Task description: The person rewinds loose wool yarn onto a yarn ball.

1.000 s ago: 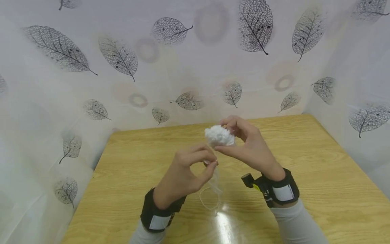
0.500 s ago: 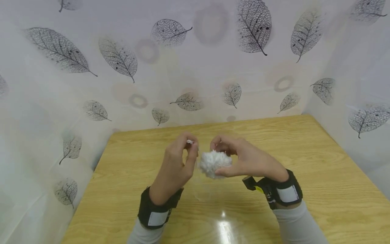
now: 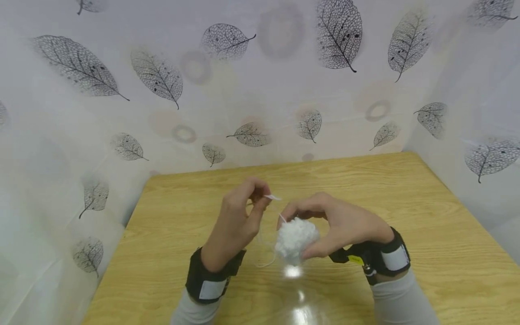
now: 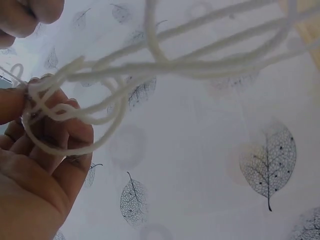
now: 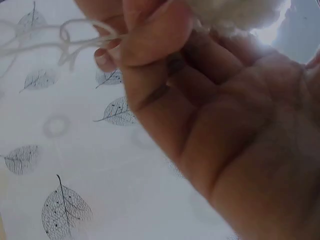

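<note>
A fluffy white yarn pom-pom (image 3: 295,241) is gripped between the thumb and fingers of my right hand (image 3: 341,221), above the table. Facing it on the left, my left hand (image 3: 235,221) pinches white yarn (image 3: 273,197) between thumb and fingertips, and a short end sticks out toward the right. Loose yarn strands (image 4: 190,67) loop around the left fingers in the left wrist view and run off to the right. In the right wrist view, thin yarn (image 5: 70,47) runs from the right fingertips to the left, and part of the pom-pom (image 5: 240,12) shows above the palm.
Both hands are over a light wooden table (image 3: 170,225). Pale cloth (image 3: 260,81) printed with dark leaves hangs behind the table and along both sides. Black straps (image 3: 213,280) with small cameras circle both wrists.
My right hand has brought the pom-pom down toward me. My left hand has risen and shifted left with the yarn, and the hanging strands have moved from in front of it to between the hands.
</note>
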### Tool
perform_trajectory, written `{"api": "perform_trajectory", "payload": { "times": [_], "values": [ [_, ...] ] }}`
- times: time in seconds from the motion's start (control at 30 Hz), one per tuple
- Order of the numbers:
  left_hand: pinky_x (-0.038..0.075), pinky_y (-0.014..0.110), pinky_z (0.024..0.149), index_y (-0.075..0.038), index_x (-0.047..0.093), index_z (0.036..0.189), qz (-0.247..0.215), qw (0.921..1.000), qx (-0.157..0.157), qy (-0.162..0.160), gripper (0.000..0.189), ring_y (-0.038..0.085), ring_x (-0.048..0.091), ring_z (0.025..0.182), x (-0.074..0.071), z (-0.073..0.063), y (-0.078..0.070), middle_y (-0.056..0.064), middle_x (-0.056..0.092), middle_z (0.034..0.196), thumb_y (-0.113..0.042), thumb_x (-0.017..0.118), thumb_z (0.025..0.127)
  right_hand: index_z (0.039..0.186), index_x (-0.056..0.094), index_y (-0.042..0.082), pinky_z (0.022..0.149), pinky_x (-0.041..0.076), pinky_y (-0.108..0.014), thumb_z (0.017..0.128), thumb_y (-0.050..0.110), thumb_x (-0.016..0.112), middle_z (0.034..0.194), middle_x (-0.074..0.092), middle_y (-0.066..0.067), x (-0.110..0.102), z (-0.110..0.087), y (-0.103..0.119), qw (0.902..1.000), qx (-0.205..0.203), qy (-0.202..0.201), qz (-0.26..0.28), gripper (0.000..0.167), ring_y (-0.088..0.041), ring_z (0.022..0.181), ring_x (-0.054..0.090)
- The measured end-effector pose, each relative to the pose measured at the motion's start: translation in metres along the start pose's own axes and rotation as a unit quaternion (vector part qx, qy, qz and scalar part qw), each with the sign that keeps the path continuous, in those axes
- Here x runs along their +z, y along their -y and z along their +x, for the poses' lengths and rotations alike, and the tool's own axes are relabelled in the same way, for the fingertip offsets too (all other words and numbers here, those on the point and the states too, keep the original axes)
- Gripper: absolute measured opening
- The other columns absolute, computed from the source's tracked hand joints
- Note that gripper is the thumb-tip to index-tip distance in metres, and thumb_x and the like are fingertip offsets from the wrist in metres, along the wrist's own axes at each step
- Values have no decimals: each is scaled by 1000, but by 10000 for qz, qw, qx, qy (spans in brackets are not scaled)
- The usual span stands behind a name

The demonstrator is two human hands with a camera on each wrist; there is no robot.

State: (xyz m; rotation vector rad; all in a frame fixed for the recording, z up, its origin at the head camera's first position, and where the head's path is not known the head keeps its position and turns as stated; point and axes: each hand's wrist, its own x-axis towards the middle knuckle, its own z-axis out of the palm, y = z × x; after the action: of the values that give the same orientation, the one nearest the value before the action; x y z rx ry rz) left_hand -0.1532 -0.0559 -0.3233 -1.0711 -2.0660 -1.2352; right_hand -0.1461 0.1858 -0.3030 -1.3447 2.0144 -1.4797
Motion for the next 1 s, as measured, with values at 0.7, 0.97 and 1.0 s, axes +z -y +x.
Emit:
{"api": "perform_trajectory", "payload": {
  "times": [0.7, 0.97, 1.0],
  "values": [
    [51, 23, 64, 0, 68, 98, -25, 9997, -154, 173, 10, 10, 59, 71, -5, 0, 5, 3, 65, 82, 8, 70, 92, 114, 70, 9, 82, 58, -37, 73, -10, 86, 113, 70, -9, -8, -2, -2, 9818, -30, -1861, 385, 47, -26, 97, 66],
    [51, 25, 66, -1, 62, 93, -117, 9999, -34, -62, 9, 13, 57, 73, -4, -1, 0, 4, 60, 82, 7, 63, 96, 103, 73, 16, 71, 58, -30, 71, 8, 93, 99, 72, 8, -5, 9, -14, 9620, 217, -1906, -1942, 38, -13, 83, 66],
    [51, 25, 66, -2, 61, 92, -153, 9999, 0, -1, 9, 13, 56, 74, -2, -1, -1, 4, 59, 82, 6, 62, 97, 103, 73, 14, 70, 58, -30, 72, 8, 93, 98, 72, 7, -4, 10, -15, 9555, 254, -2032, -2123, 37, -12, 82, 66]
  ]
}}
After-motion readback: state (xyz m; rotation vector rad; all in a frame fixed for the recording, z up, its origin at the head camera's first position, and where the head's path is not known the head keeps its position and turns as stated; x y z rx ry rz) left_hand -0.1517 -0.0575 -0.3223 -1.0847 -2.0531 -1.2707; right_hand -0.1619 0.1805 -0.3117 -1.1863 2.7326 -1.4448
